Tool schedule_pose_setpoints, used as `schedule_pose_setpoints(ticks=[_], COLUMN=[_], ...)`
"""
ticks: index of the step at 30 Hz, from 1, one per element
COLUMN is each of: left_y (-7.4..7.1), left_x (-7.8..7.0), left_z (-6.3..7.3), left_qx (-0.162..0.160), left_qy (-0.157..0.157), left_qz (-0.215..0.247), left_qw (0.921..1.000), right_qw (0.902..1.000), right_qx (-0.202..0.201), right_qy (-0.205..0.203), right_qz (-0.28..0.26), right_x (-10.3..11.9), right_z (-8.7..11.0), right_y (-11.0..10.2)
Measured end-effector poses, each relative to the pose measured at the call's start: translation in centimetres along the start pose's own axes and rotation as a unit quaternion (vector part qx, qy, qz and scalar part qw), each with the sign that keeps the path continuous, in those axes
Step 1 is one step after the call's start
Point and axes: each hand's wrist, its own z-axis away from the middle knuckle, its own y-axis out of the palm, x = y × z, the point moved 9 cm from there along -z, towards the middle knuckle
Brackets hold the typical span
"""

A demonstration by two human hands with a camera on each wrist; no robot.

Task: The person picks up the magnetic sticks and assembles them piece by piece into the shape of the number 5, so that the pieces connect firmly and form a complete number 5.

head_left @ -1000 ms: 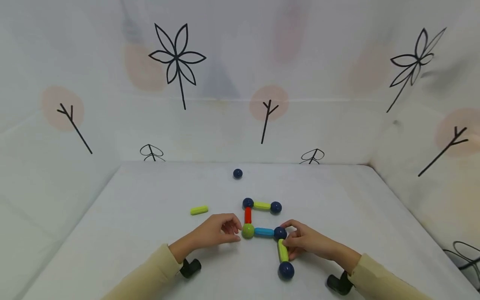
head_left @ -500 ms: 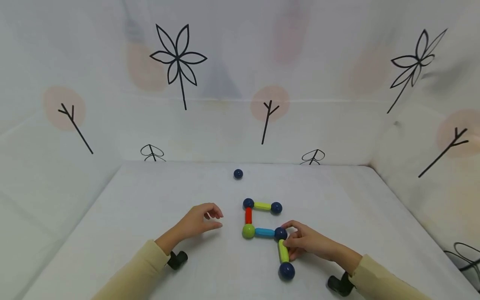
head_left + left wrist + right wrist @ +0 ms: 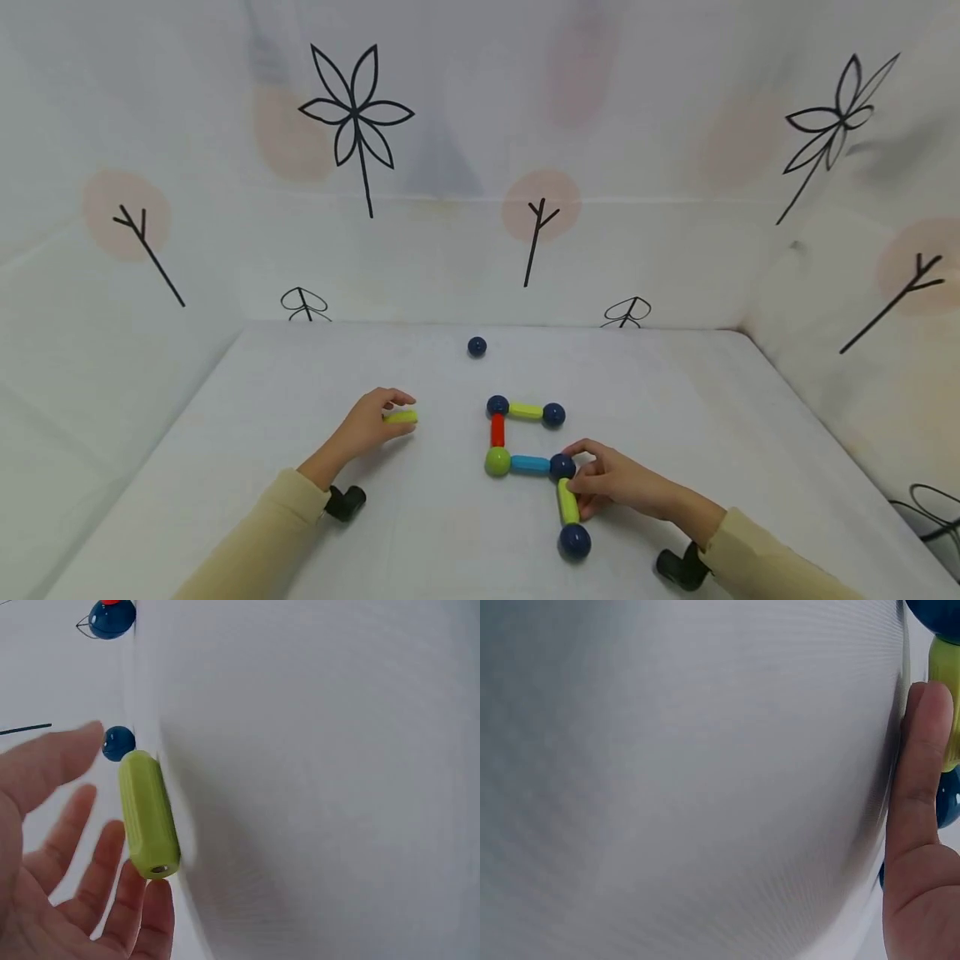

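My left hand (image 3: pixel 365 423) reaches around a loose yellow-green magnetic rod (image 3: pixel 148 814), fingers spread. In the left wrist view the thumb (image 3: pixel 52 765) stands apart from the rod, whose end shows a small metal dot. My right hand (image 3: pixel 626 483) holds the near end of a shape made of rods and balls. Its thumb lies on a yellow-green rod (image 3: pixel 567 502) and its index finger touches a dark blue ball (image 3: pixel 562 467). From that ball a blue rod (image 3: pixel 530 465) leads to a green ball (image 3: pixel 497 462), then a red rod (image 3: pixel 497 431) and another dark blue ball (image 3: pixel 497 406).
A further yellow-green rod (image 3: pixel 526 411) ends in a dark blue ball (image 3: pixel 553 415) at the shape's far side. Another dark blue ball (image 3: pixel 574 542) forms its near end. One loose dark blue ball (image 3: pixel 477 347) lies near the back edge of the white table (image 3: pixel 645 375).
My left hand has moved left and away from the green ball, out to the loose yellow-green rod. The right hand stays in place on the shape.
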Motion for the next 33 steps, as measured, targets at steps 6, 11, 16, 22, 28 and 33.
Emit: schedule_pose_setpoints(ticks=[6,11,16,22,28,33], left_y=[0.2,0.3,0.4,1.2,2.5,3.3], left_x=[1.2,1.3,1.1,0.4,-0.7,-2.3], left_z=[-0.2,-0.1,0.2,0.7,1.0,1.4], left_qx=[0.017,0.028,0.035,0.054,0.080,0.102], left_qy=[-0.051,-0.057,-0.060,-0.049,-0.034,0.001], left_qz=[-0.010,-0.016,-0.019,-0.004,0.013,0.030], left_qw=[0.9985,0.9978,0.9974,0.9973,0.9961,0.9943], right_qw=[1.0000,0.9999,0.9999,0.9998,0.9998,0.9998], right_qx=[0.005,0.007,0.008,0.008,0.008,0.007], right_qy=[-0.007,-0.008,-0.011,-0.015,-0.017,-0.017], right_qz=[-0.005,-0.008,-0.004,-0.004,-0.006,-0.005], right_x=[0.3,0.3,0.3,0.5,0.5,0.5], right_z=[0.1,0.2,0.1,0.1,0.1,0.1], right_y=[0.0,0.0,0.1,0.1,0.0,0.0])
